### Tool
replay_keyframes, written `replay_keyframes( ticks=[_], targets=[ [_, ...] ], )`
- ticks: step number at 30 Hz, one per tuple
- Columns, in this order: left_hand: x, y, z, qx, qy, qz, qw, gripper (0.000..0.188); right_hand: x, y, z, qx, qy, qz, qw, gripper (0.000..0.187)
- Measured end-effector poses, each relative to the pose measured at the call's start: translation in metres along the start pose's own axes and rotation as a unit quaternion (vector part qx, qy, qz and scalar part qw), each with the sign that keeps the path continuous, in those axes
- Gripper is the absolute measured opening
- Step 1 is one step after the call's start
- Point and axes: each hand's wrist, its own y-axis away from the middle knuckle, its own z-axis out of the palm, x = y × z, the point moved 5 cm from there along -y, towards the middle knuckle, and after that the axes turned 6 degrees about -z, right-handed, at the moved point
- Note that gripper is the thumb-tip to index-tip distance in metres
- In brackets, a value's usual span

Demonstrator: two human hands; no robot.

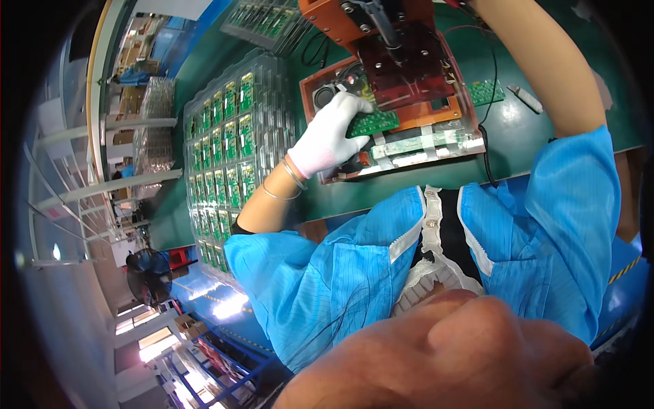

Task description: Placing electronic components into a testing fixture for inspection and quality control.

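My left hand [334, 133], in a white glove, grips a green circuit board [373, 123] by its left edge, thumb below and fingers above. The board is tilted at the front of an orange-red test fixture [415, 108], beside its dark red see-through plate [407, 73]. A grey metal rod [385, 31] stands above that plate. My right forearm [545, 61] reaches up past the fixture's right side and leaves the picture at the top; the hand itself is out of sight.
Stacked clear trays [235, 146] filled with several green boards stand left of the fixture, with another tray stack [266, 24] behind. Right of the fixture lie a green board [485, 93], a white stick-like item [526, 99] and a black cable [485, 146] on the green table [538, 146].
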Motion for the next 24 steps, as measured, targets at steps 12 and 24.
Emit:
replay_keyframes(
  ticks=[12,24],
  targets=[
    [0.014,-0.055,0.050,0.048,0.040,0.109,0.992,0.055,-0.004,0.004,0.001,0.025,-0.009,0.011,1.000,0.012],
    [0.012,-0.045,0.058,0.080,0.000,0.109,0.991,0.042,-0.003,0.003,0.000,0.017,-0.010,-0.003,1.000,0.013]
  ],
)
